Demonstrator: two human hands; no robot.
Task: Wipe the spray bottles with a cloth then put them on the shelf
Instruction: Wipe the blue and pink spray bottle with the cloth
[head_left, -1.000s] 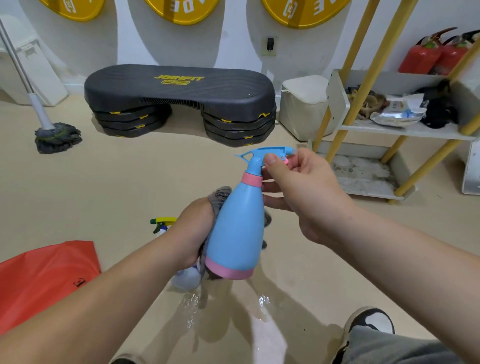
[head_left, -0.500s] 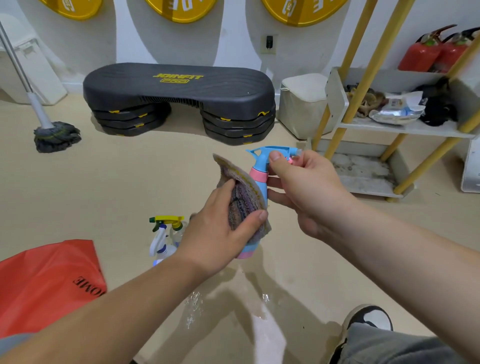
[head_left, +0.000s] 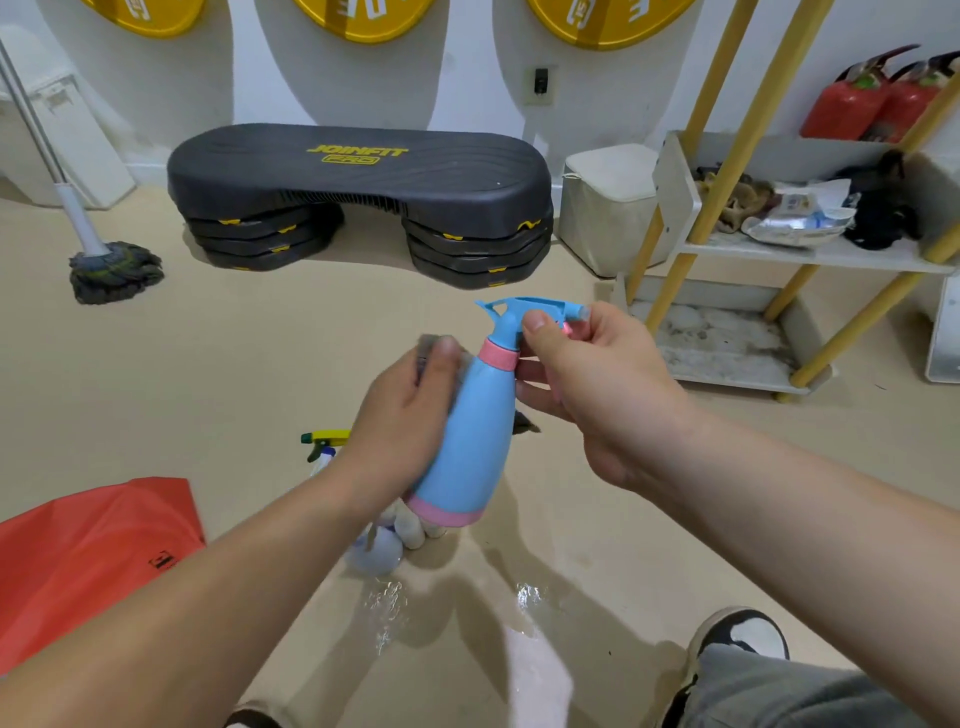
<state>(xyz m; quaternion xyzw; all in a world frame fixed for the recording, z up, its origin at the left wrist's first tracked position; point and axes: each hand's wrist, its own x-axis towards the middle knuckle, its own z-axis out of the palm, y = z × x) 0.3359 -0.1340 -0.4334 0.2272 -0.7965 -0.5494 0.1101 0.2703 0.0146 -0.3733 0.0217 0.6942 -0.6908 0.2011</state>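
A blue spray bottle (head_left: 470, 447) with a pink collar and pink base hangs tilted above the floor. My right hand (head_left: 592, 384) pinches its trigger head and neck. My left hand (head_left: 402, 426) presses a grey cloth (head_left: 431, 351) against the bottle's left side; most of the cloth is hidden behind the hand and bottle. A clear spray bottle with a yellow-green head (head_left: 324, 441) stands on the floor behind my left wrist, partly hidden. The white shelf with yellow legs (head_left: 810, 254) stands at the right.
A red bag (head_left: 88, 561) lies at the lower left. A black step platform (head_left: 358, 182), a mop (head_left: 111, 270) and a white bin (head_left: 608, 208) stand further back. The shelf holds bags and dark items. Wet patches (head_left: 524, 597) shine on the floor by my shoe (head_left: 743, 634).
My left hand with the cloth moved from the bottle's front to its left side, uncovering the blue body. The right hand kept its hold on the bottle's head.
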